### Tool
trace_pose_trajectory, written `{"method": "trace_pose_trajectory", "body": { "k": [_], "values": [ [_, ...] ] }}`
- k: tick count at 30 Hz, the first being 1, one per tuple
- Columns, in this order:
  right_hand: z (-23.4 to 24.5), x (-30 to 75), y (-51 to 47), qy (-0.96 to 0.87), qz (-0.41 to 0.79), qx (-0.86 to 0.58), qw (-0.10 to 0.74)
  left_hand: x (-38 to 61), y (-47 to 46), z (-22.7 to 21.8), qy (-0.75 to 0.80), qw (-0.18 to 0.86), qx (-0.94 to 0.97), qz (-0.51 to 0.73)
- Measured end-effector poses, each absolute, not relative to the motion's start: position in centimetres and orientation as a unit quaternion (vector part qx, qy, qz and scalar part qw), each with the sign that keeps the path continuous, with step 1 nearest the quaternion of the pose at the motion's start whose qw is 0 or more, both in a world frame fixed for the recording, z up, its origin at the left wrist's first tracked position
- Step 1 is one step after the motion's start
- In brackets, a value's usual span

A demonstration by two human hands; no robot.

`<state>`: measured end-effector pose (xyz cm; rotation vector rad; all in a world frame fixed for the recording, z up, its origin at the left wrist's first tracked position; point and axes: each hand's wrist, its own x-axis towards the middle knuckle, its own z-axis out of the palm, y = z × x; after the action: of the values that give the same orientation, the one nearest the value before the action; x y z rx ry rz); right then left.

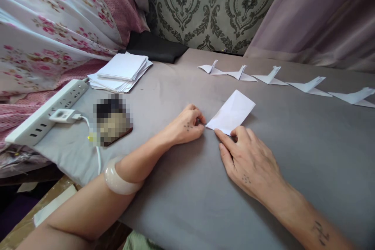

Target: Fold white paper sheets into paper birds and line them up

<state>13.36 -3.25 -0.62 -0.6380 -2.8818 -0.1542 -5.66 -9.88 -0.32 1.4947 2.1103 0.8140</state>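
Note:
A folded white sheet of paper [233, 111] lies on the grey cloth-covered table [181, 187]. My left hand [187, 125] is curled, and its fingertips pinch the paper's near left corner. My right hand [249, 160] lies flat with fingers stretched out, the index fingertip pressing the paper's near edge. A pale bangle [117, 179] sits on my left forearm.
Several folded white paper figures [269, 76] stand in a row along the table's far side. A stack of white sheets [121, 71] lies at the back left. A white power strip [43, 111] with a plugged charger, a phone [114, 119], floral bedding and a curtain border the table.

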Motion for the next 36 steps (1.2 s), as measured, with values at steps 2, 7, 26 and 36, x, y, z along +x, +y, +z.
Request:
{"method": "trace_pose_trajectory", "body": {
  "k": [2, 7, 26, 36],
  "values": [
    [-0.6, 13.4, -3.2, -0.970, -0.052, -0.218, 0.090, -5.6, -9.9, 0.0, 0.766, 0.233, 0.521, 0.297],
    [-0.6, 13.3, -3.3, -0.970, -0.045, -0.223, 0.082, -4.9, -9.4, -0.6, 0.778, 0.208, 0.504, 0.310],
    [-0.5, 14.8, -2.7, -0.962, 0.018, -0.244, 0.118, -6.0, -8.9, -0.5, 0.785, 0.258, 0.487, 0.282],
    [-0.1, 15.9, -2.8, -0.958, 0.014, -0.264, 0.107, -7.0, -9.1, -1.2, 0.761, 0.246, 0.522, 0.296]
  ]
}}
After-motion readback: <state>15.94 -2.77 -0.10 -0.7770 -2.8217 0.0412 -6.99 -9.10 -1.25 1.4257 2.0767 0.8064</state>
